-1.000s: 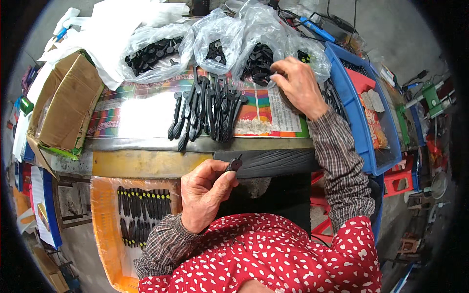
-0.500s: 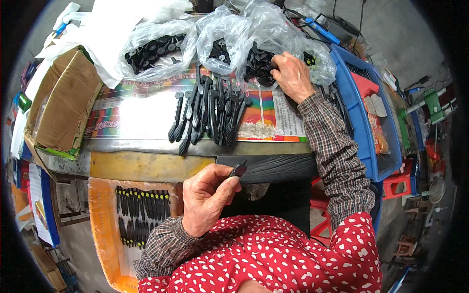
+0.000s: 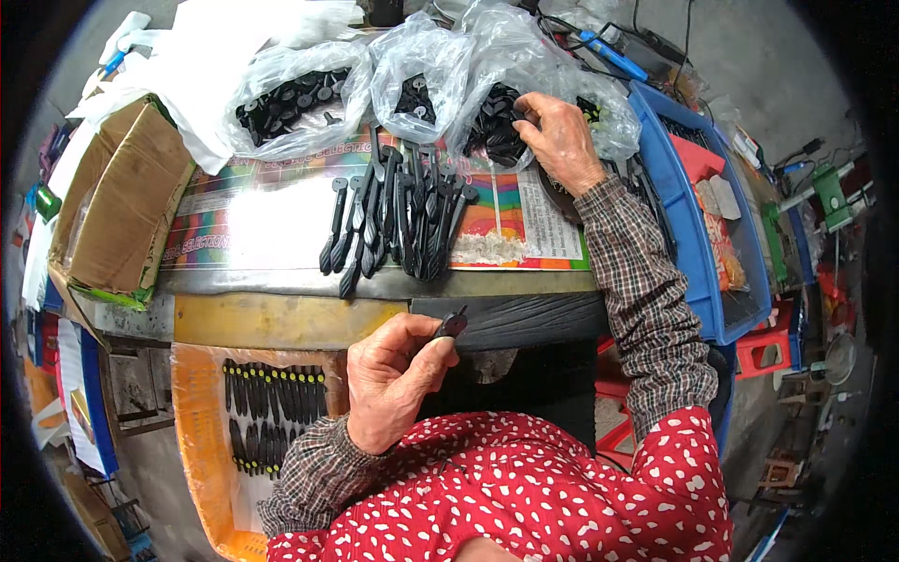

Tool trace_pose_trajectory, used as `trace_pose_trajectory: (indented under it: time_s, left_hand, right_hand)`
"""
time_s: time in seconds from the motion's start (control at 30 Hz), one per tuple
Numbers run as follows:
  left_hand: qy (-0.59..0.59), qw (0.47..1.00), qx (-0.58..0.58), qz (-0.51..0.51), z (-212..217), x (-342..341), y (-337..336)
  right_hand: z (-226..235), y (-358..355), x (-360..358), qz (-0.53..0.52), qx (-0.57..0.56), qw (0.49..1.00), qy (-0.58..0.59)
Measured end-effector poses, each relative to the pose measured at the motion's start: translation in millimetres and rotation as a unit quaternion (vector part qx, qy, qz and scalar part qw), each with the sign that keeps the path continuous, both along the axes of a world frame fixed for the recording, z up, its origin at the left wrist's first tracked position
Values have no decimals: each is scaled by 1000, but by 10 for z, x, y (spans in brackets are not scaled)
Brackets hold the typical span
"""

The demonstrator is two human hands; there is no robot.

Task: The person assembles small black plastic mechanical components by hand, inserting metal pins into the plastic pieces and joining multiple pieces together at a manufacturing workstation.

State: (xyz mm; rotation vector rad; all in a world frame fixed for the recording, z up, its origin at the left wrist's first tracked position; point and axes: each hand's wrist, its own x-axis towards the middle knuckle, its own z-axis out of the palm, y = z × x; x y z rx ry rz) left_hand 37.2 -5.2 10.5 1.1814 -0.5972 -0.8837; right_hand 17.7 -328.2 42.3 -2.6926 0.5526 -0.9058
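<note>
My left hand, in front of the table edge, pinches a small black plastic piece with a rounded end and a thin pin. My right hand is at the mouth of a clear plastic bag that holds loose black pieces. Its thumb and fingers are curled at the edge of these pieces; whatever lies between them cannot be made out. Between the bags and the table's near edge lies a bunch of long black handle-like parts with round ends.
More open bags of black pieces line the back. A cardboard box stands at left, a blue crate at right. Below the table edge, an orange basket holds rows of black parts with yellow-green dots.
My right hand has moved slightly left at the bag, its fingertips lifting a little apart. My left hand keeps the black piece in nearly the same place.
</note>
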Motion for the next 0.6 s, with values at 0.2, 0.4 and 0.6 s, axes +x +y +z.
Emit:
trace_pose_trajectory:
  time_s: [0.2, 0.4, 0.6]
  left_hand:
    - [5, 1000, 5, 2, 29, -21, -14]
    - [10, 1000, 12, 14, 51, -52, -30]
    - [8, 1000, 7, 21, 37, -59, -26]
  right_hand:
    - [-3, 16, -11, 2, -32, 999, -23]
    - [-58, 60, -17, 19, -34, 999, 5]
    - [20, 95, -255, 41, -21, 999, 4]
